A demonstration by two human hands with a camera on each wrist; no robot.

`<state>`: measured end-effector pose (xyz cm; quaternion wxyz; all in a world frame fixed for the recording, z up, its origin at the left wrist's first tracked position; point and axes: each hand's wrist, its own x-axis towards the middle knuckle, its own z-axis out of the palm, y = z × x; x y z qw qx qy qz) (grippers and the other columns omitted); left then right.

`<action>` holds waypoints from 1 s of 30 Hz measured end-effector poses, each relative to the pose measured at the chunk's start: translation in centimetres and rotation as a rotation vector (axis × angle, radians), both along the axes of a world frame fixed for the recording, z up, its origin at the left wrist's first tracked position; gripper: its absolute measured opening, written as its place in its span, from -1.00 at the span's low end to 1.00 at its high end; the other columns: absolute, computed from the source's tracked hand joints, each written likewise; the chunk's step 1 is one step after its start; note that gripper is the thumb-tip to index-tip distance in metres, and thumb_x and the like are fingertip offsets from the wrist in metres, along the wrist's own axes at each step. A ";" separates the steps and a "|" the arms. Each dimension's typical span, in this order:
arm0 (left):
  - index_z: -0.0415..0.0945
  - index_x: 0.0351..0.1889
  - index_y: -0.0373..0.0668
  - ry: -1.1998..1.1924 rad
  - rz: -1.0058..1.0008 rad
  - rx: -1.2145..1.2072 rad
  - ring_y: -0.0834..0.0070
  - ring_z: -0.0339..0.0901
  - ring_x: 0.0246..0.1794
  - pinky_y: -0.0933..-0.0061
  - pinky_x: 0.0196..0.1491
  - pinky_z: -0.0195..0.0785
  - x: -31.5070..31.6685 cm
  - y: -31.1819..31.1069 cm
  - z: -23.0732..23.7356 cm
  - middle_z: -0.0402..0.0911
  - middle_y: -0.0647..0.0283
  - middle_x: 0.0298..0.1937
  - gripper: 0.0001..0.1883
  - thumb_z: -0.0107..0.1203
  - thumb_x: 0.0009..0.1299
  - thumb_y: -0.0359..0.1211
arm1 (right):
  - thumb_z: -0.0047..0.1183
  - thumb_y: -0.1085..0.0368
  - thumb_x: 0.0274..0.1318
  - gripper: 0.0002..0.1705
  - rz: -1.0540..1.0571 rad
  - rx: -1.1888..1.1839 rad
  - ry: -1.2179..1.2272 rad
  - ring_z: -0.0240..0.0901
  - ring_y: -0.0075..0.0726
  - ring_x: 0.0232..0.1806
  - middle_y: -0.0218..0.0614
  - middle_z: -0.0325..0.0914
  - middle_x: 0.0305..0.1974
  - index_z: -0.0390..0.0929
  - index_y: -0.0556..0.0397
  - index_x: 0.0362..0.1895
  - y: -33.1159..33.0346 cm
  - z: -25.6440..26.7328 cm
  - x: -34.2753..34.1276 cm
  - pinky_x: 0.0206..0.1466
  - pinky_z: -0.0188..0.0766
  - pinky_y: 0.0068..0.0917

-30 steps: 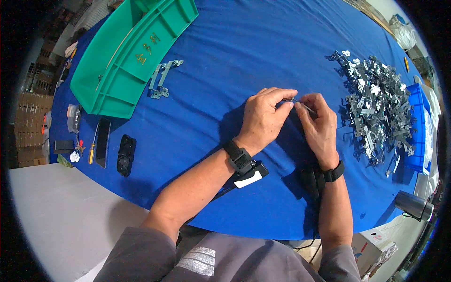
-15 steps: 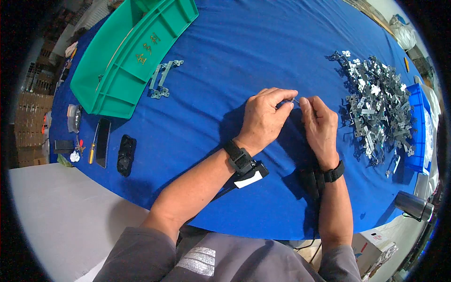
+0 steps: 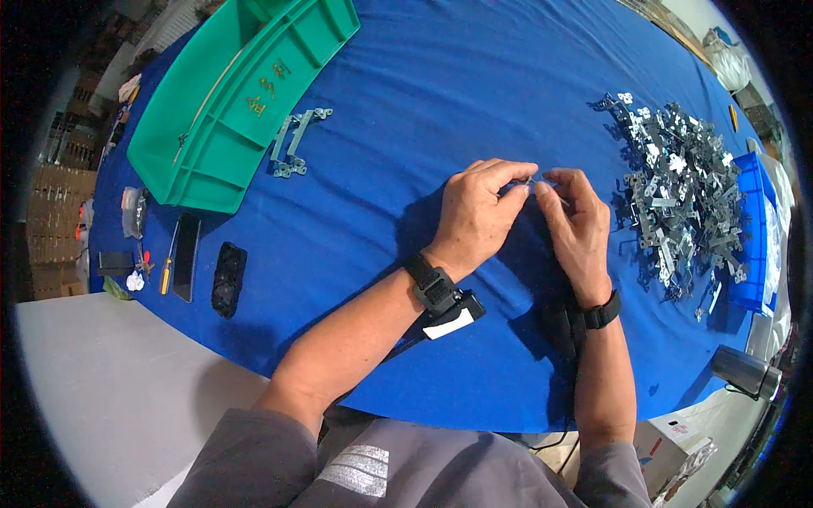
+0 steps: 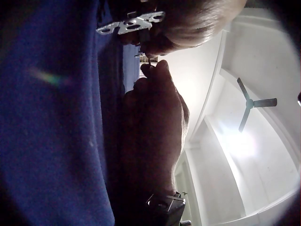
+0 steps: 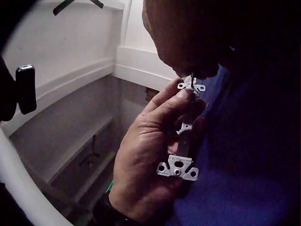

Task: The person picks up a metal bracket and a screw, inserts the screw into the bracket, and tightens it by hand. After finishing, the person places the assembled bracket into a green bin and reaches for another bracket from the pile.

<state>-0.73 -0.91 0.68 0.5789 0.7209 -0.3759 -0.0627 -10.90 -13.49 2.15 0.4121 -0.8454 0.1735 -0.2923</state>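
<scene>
My left hand [image 3: 480,212] grips a long metal bracket [image 5: 178,159], its holed end plate showing below the palm in the right wrist view. The bracket's other, smaller end [image 5: 201,88] sticks out past the thumb and index finger. Close against that end, my right hand [image 3: 578,224] pinches a thin dark rod [image 5: 192,79] between thumb and fingers; its kind cannot be told. In the left wrist view the bracket's silver end plate [image 4: 123,27] juts out under the left hand, with the right hand's fingertips [image 4: 162,66] facing it.
A heap of metal brackets [image 3: 677,195] lies at right beside a blue bin [image 3: 754,288]. Two brackets [image 3: 296,140] lie by a green tray [image 3: 207,190] holding brass-coloured screws [image 3: 256,106]. A phone [image 3: 185,262], a yellow-handled screwdriver [image 3: 165,278] and a black case [image 3: 227,279] lie at left.
The right hand's fingers drew in and back slightly half a second ago, and now reach forward again at the bracket's end. The left hand holds the bracket in nearly the same place.
</scene>
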 end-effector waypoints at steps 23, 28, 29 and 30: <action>0.71 -0.01 -0.25 -0.016 0.004 0.004 0.38 0.72 -0.08 0.41 -0.03 0.54 0.0 0.0 0.1 0.77 0.09 -0.08 -0.77 0.23 0.39 -0.46 | 0.20 0.28 0.34 -0.79 0.038 0.013 -0.032 0.47 -0.33 -0.55 -0.14 0.54 -0.53 0.55 0.17 -0.26 -0.2 -0.9 0.1 -0.43 0.38 -0.37; 0.71 0.00 -0.24 0.006 -0.007 0.013 0.38 0.72 -0.08 0.42 -0.04 0.54 0.0 0.0 0.1 0.76 0.10 -0.08 -0.77 0.22 0.40 -0.46 | 0.21 0.28 0.34 -0.79 0.030 -0.124 0.182 0.48 -0.34 -0.53 -0.15 0.55 -0.52 0.55 0.18 -0.27 -0.7 -0.1 -0.4 -0.42 0.39 -0.38; 0.71 0.00 -0.24 0.006 -0.007 0.013 0.38 0.72 -0.08 0.42 -0.04 0.54 0.0 0.0 0.2 0.76 0.10 -0.08 -0.77 0.22 0.40 -0.46 | 0.21 0.28 0.34 -0.79 0.011 -0.080 0.199 0.48 -0.32 -0.53 -0.14 0.55 -0.52 0.55 0.18 -0.27 -0.7 0.0 -0.5 -0.42 0.39 -0.37; 0.71 -0.01 -0.24 0.009 -0.004 0.014 0.38 0.72 -0.09 0.42 -0.04 0.54 0.0 0.1 0.3 0.76 0.10 -0.07 -0.77 0.22 0.40 -0.46 | 0.22 0.28 0.33 -0.79 -0.009 -0.037 0.215 0.48 -0.31 -0.54 -0.14 0.55 -0.52 0.55 0.18 -0.27 -0.6 0.0 -0.4 -0.42 0.39 -0.36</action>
